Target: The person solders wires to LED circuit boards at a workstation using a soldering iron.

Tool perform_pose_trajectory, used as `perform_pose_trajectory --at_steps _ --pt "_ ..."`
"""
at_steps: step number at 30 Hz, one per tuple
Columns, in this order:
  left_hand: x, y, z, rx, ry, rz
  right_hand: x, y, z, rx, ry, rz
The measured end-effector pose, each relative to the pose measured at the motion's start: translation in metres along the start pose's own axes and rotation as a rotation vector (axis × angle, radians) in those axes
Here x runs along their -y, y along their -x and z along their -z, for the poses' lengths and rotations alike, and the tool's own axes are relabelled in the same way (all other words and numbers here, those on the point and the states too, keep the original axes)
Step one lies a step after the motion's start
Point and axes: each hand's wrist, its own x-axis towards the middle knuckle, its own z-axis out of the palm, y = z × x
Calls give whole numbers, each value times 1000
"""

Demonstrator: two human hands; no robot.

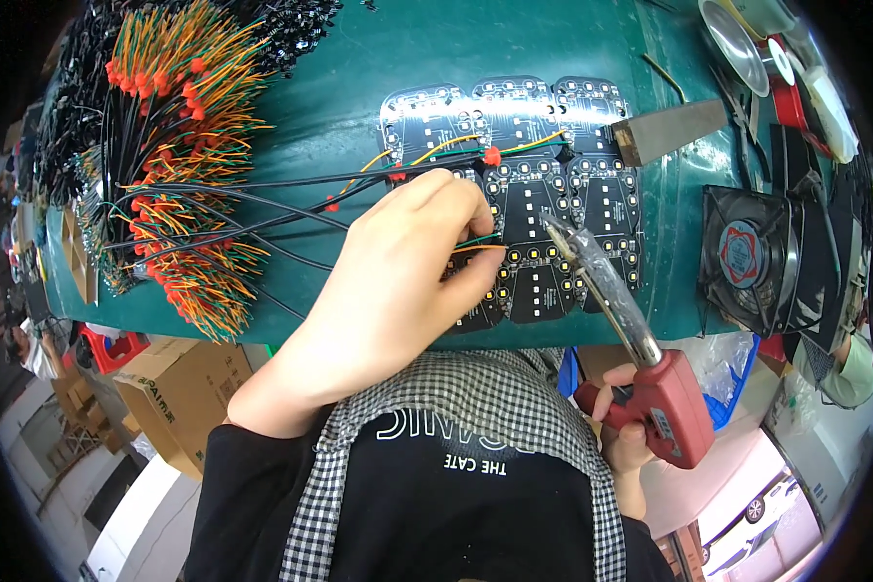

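Observation:
My left hand reaches over a panel of black circuit boards dotted with small LEDs. Its fingertips are pinched on the thin wires of a cable, and an orange wire end and a green one stick out toward the boards. In my right hand is a red soldering gun, gripped by its handle near the table's front edge. The gun's metal barrel points up and left, with its tip over the panel, close to the wire ends. Several black cables run from the left to the boards, partly hidden by my left hand.
Bundles of cables with orange and green ends and red parts cover the left of the green table. A grey metal block touches the panel's right edge. Farther right stand a black fan and a metal dish.

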Motion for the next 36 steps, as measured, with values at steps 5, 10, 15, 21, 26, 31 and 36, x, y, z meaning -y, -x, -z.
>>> perform_pose_trajectory --at_steps 5,10,15,21,26,31,36 --pt "7 4 -2 -49 41 17 4 -9 -5 11 101 13" --pt "4 3 -4 -61 15 59 3 -11 -2 10 148 12" --pt "7 1 -2 -37 64 56 -4 -8 4 48 280 87" --pt "7 -1 -1 -40 36 31 -27 -2 24 119 359 209" --pt "8 -2 2 -39 33 37 -6 -7 1 87 284 147" --pt "13 3 -6 -63 32 -33 5 -9 -9 -53 269 147" --pt "7 1 4 -141 -173 -111 -6 -14 -2 -179 248 235"
